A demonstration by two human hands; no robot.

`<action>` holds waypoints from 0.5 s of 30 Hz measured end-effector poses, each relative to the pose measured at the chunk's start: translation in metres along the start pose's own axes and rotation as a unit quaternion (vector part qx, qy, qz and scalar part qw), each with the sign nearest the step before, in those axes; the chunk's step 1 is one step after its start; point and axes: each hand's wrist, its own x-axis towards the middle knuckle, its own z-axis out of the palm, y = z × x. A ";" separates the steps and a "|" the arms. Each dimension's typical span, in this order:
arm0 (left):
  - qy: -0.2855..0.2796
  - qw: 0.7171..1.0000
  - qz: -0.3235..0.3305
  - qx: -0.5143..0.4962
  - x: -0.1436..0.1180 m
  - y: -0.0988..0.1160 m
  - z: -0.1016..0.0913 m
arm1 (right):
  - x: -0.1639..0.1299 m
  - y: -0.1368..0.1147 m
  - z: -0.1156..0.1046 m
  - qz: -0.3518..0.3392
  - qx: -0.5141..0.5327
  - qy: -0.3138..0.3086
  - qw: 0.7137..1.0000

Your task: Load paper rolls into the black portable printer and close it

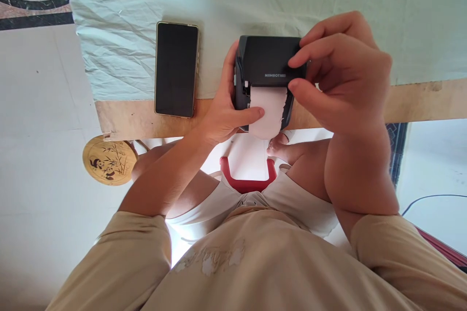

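Observation:
A black NIIMBOT label printer (272, 58) is held over the table's front edge. White paper (268, 114) comes out from under its lid, hanging toward me, with a ragged right edge. My left hand (231, 107) is closed around the printer's left side, its thumb pressing on the paper. At the right side of the lid, my right hand (335, 68) has its thumb and fingertips bent against the edge. Whether the lid is fully down cannot be made out. Left of the printer lies a phone (177, 70) with a dark screen.
A wrinkled pale green cloth (120, 53) covers the table, leaving a strip of bare wood (419, 101) along the front. Below it are my legs, a red U-shaped frame (248, 185) and a round wooden stool (109, 160) with a panda design. A cable (434, 196) runs at right.

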 end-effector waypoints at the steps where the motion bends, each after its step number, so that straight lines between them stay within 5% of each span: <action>1: -0.002 1.000 0.004 -0.001 -0.001 0.000 0.001 | 0.000 0.001 0.000 0.000 0.003 -0.008 1.000; 15: 0.007 0.997 0.070 -0.013 -0.006 0.004 0.007 | -0.014 0.002 0.012 0.018 0.080 -0.026 0.996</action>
